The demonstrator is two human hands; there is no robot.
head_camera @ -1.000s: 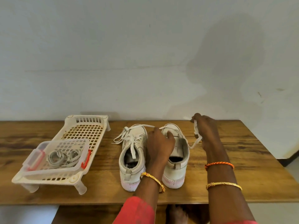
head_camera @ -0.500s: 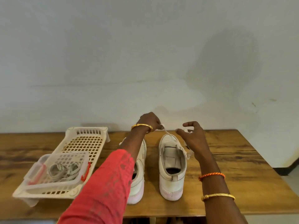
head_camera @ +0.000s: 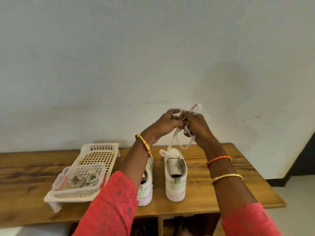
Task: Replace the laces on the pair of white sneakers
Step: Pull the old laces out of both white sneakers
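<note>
Both hands, left (head_camera: 167,124) and right (head_camera: 196,124), pinch the old lace (head_camera: 177,140) above the sneaker (head_camera: 175,174), fingers curled, probably bundling it clear.

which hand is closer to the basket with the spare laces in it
Left. The left hand is raised above the sneakers, right of the basket; the right hand is just beyond it, farther right.
</note>
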